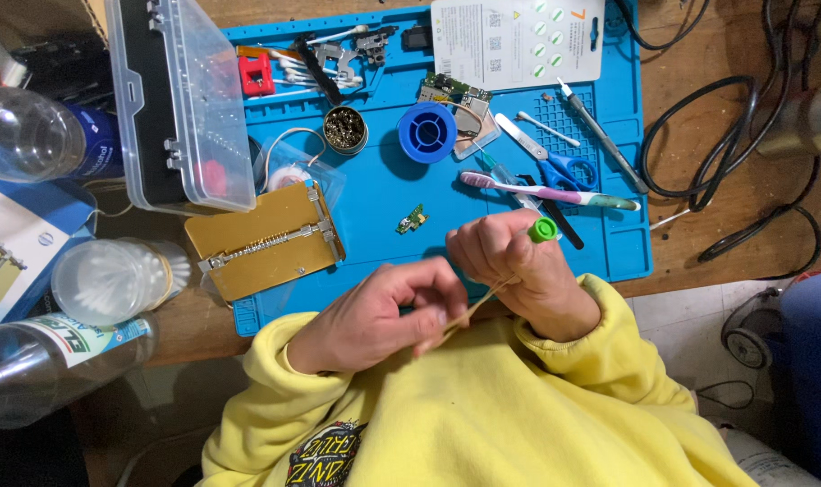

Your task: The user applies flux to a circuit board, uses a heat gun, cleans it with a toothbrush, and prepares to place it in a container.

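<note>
person in a yellow hooded top sits at the wooden bench, both hands drawn in close to the chest, just off the near edge of the blue work mat (383,194).

right hand (518,271): fingers curled shut around a small tool with a green cap (543,229), cap end poking up past the knuckles. the fist grip looks chosen to keep the tool steady.

left hand (383,316): thumb and fingers pinched shut on a thin pale stick (478,302) that runs up into the right fist. hands near each other, not touching, joined only by the stick. what the stick's far end meets is hidden in the fist; cannot tell.

on the mat, untouched: tiny green circuit board (411,219) just above the hands, toothbrush (545,191), blue-handled scissors (554,167), blue solder spool (427,132), tin of brass wool (345,130), gold board clamp (266,239) at the mat's left edge. everything sits within easy reach of the working spot.

left of the mat: open clear plastic case (189,99), tub of cotton swabs (113,280), plastic bottles.
</note>
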